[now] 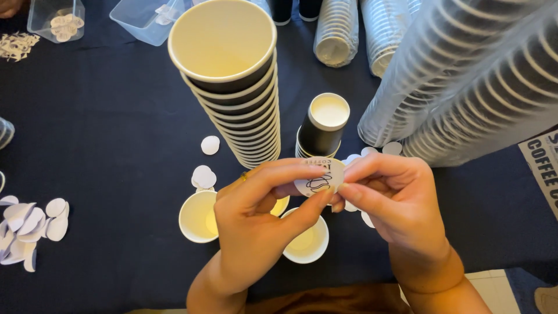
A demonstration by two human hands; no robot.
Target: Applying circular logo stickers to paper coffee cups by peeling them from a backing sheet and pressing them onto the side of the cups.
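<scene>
Round sticker (318, 179) pinched flat between both hands: left hand (256, 215) clamped on its left edge, right hand (389, 197) gripping its right edge. Held just above small cups (306, 244), in front of tall cup stack (232, 87).

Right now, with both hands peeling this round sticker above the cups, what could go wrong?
1. The round sticker is pinched between the left hand and right hand; it may crease or stick to the fingers.
2. The tall stack of black cups stands just behind the hands; a bump could likely topple it.
3. Open cups sit directly below; a dropped sticker or its backing might fall inside.
</scene>
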